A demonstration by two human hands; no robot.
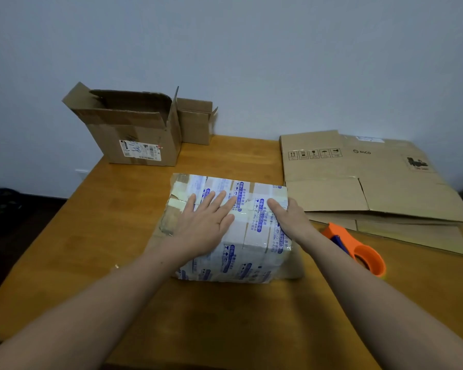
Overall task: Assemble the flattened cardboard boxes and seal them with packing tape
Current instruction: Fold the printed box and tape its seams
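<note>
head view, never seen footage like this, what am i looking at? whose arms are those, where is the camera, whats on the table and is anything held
There is no machine here. A person works with bare hands, and the one camera sits on their head looking forward and down, so the arms reach in from the bottom edge. On the wooden table stands a taped box covered in printed tape. The left hand lies flat on its top, fingers straight. The right hand rests at the box's right edge with the thumb on top. Its fingers are hidden over the side, so a grip cannot be confirmed. An orange tape dispenser lies beside the right forearm, not held. Flattened cardboard lies on the right. An open box and a smaller box stand at the back left.
</note>
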